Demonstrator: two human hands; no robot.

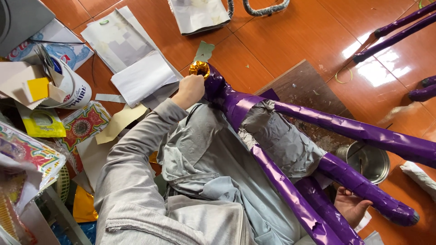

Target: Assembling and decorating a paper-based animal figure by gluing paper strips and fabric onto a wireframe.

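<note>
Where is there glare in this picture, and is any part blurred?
Head view: strong white glare on the orange floor tiles at upper right; the purple figure shines too; the left hand is sharp; the paper pile at the left edge is slightly soft.

Left arm in grey sleeve, bent at elbow, forearm running up and right across lap. Left hand (pixel 190 90) closed in fist, knuckles up, thumb side toward top of view. Right hand (pixel 351 206) low at lower right, palm up, fingers loosely curled and spread, partly hidden. Right arm out of sight. Hands well apart.
</note>
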